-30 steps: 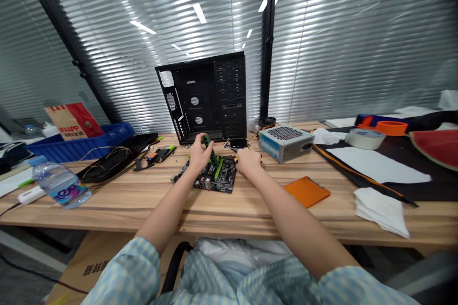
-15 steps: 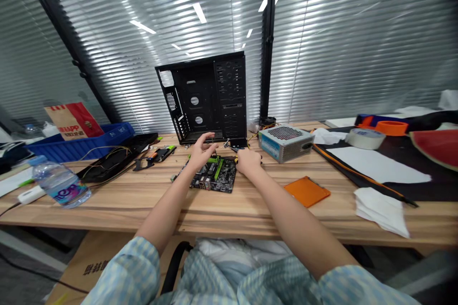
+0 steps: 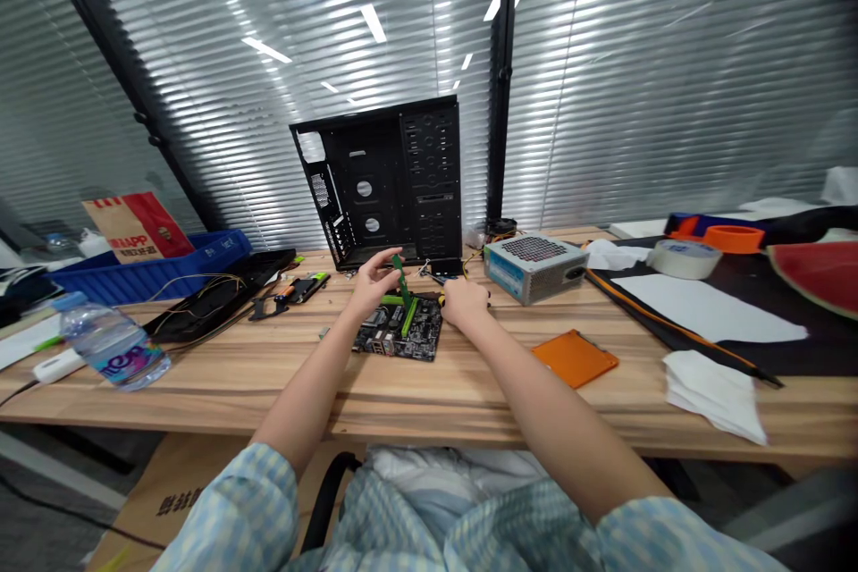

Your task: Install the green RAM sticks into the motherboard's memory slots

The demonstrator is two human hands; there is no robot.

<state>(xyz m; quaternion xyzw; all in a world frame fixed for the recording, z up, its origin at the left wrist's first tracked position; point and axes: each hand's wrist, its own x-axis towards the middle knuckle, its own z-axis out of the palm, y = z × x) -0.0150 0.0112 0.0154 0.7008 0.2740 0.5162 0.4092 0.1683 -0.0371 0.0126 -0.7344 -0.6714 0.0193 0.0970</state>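
A black motherboard (image 3: 402, 335) with green slots lies flat on the wooden table (image 3: 429, 384) in front of me. My left hand (image 3: 373, 282) is above its far left part, fingers pinched on a thin green memory stick (image 3: 402, 281) held upright and tilted. My right hand (image 3: 464, 300) rests curled on the motherboard's right edge, holding it down. Behind the board stands an open black computer case (image 3: 389, 183).
A grey power supply (image 3: 534, 266) sits right of the case, an orange plate (image 3: 575, 357) near my right arm. A water bottle (image 3: 111, 341), black panel (image 3: 218, 290) and blue bin (image 3: 151, 266) lie left. White tissues (image 3: 714, 389) and a tape roll (image 3: 684, 259) are right.
My left hand set the green stick low over the board half a second ago, fingers spread. Now it is pinched on the stick again and has raised it upright. My right hand stayed put.
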